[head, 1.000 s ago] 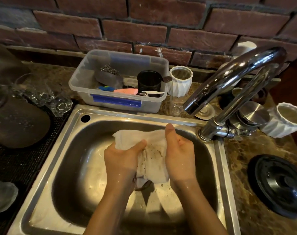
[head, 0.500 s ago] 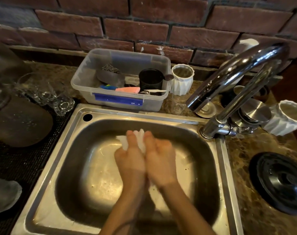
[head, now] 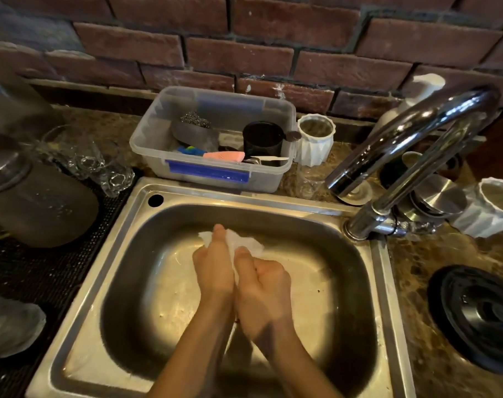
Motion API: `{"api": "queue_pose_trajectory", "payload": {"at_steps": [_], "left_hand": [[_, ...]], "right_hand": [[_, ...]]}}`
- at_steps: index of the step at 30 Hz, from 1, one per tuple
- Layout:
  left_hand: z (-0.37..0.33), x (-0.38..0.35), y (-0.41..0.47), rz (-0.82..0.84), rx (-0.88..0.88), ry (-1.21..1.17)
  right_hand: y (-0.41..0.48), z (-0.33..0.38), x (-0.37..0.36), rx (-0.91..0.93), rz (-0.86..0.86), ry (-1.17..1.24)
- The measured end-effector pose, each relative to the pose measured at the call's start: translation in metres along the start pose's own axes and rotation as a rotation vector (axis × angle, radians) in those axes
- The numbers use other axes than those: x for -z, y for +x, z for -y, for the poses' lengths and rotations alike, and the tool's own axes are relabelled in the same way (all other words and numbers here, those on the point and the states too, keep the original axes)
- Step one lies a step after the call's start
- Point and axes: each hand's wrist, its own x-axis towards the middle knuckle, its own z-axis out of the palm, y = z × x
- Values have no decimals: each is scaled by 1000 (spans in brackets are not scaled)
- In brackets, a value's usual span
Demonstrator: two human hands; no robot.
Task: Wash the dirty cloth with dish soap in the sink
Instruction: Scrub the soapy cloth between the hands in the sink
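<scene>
Since one second ago, we are bringing our two hands together: then they were apart with the cloth spread between them, and now the palms are pressing against each other with the cloth squeezed inside. Our left hand (head: pixel 214 271) is lying flat along the cloth (head: pixel 241 245), fingers stretched toward the far side, and our right hand (head: pixel 263 291) is closing against it from the right, fingers curled a little. Both hands are gripping the white cloth between them; only its crumpled far end is showing above the fingertips. The right hand is looking a bit blurred.

We are holding all this over the middle of the steel sink (head: pixel 123 254); whether the cloth is touching the bottom, we cannot tell. At the far right corner of the sink the chrome faucet (head: pixel 402 139) is arching to the left, with its spout above the rim and no water visibly coming out.

On the counter just behind the sink a clear plastic tub (head: pixel 215 139) is standing, and it is holding a black cup (head: pixel 261 137), a pink sponge (head: pixel 224 156) and a steel scourer (head: pixel 195 119). Just right of the tub a white ribbed cup (head: pixel 316 140) is standing, and a second white cup (head: pixel 491 208) is leaning at the far right edge. On the near right a black round lid (head: pixel 477 317) is lying on the counter. On the left, clear glasses (head: pixel 100 165) are resting on a dark mat (head: pixel 43 271).
</scene>
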Motion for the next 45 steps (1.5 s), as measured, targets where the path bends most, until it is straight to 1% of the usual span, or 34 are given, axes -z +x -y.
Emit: {"api": "queue_pose_trajectory", "payload": {"at_steps": [3,5,7,10,13,14,15,17,18,20,21,22,23,24,26,27,28,29,30,31,32,34,35,36,37,38,39,40,42,43,44,45], "left_hand": [[3,1,-2,24,37,-27],[-1,0,0,-6,0,5],[-3,2,6,-3,8,-35],[-2,1,-1,25,65,-70],[-3,3,3,11,27,-67],[-3,3,2,23,47,-119],[-2,1,2,30,87,-176],[-2,-1,-4,3,132,-230],[-5,0,-5,-27,127,-276],[-13,3,-3,28,86,-351],[-14,4,-5,39,88,-372],[-12,2,-5,35,129,-371],[-8,0,-1,7,130,-323],[-8,0,-7,-11,143,-287],[-15,0,-2,-67,99,-310],[-15,3,1,-59,71,-289],[-17,4,-1,-17,78,-277],[-12,3,3,5,76,-287],[-10,2,2,17,71,-218],[-8,3,-3,78,139,-230],[-9,3,-2,69,159,-258],[-13,3,1,28,75,-238],[-14,4,1,26,69,-210],[-14,2,-3,24,53,-175],[-11,1,-4,67,56,-158],[-9,1,-9,123,110,-172],[-7,0,-9,141,161,-204],[-9,0,-8,133,129,-205],[-16,1,-6,154,44,-209],[-16,1,-4,161,53,-179],[-14,0,-6,182,78,-161],[-9,0,-9,205,57,-115]], "right_hand": [[9,-6,3,18,-89,32],[4,0,2,6,-41,44],[-1,4,-2,34,-2,19],[7,11,2,65,-64,50],[-1,12,-1,44,23,1],[-3,11,0,62,29,-8],[1,11,2,85,-8,-8],[7,13,8,74,-69,43],[6,13,7,67,-50,59],[-4,14,1,79,28,12],[-5,14,0,88,28,-12],[1,14,3,103,-19,-9],[8,14,6,102,-64,12],[9,16,8,91,-68,41],[-4,17,2,85,21,51],[-13,18,-2,94,65,4],[-14,19,-3,110,67,-44],[-7,19,-1,136,13,-66],[3,20,4,144,-47,-58],[8,23,8,141,-68,-29],[7,25,8,139,-51,-2],[-10,20,1,159,49,-41],[-16,17,-1,160,73,-63],[-13,16,2,167,52,-60],[-3,16,6,169,-7,-44],[5,19,11,152,-55,-42],[7,21,14,146,-71,-37],[1,24,15,153,-53,-18],[-22,24,9,197,44,-25],[-25,24,9,209,43,-35],[-18,23,14,229,-13,-46],[-6,22,19,221,-85,-49]]}}
